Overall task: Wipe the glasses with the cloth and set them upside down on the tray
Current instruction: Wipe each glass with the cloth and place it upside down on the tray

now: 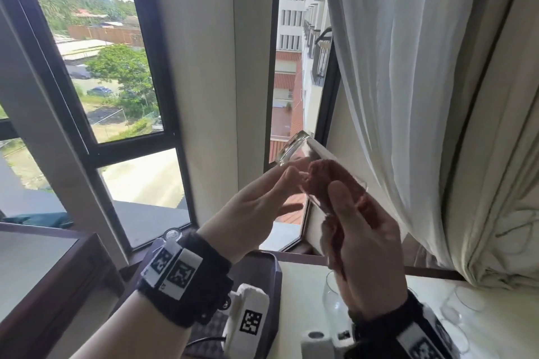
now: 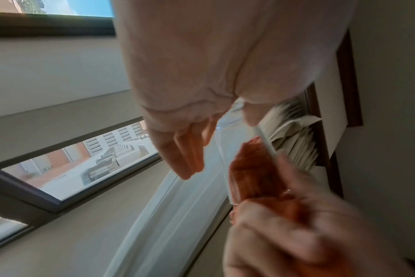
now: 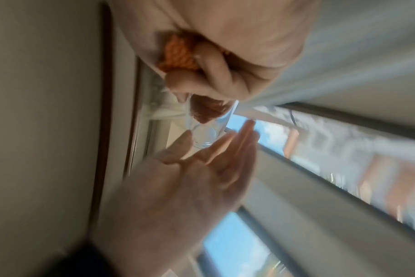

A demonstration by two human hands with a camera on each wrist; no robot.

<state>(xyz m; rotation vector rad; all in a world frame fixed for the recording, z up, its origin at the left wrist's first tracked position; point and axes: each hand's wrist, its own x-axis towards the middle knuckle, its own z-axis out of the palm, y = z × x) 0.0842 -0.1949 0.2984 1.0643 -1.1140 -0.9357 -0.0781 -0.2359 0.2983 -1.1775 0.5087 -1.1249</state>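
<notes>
Gripping cloth (image 1: 335, 183) inside glass (image 1: 303, 154): right hand (image 1: 367, 256); left hand (image 1: 256, 207) flat-fingered; tray (image 1: 271, 285) half-hidden.

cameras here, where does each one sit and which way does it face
Head: on the head, looking forward and down past both wrists at the glass held up before the window.
Left wrist: on the left wrist, looking along the left hand at the cloth in the right hand.
Right wrist: on the right wrist, looking past its grip on the cloth at the left palm.
All three share glass, cloth and both hands.
</notes>
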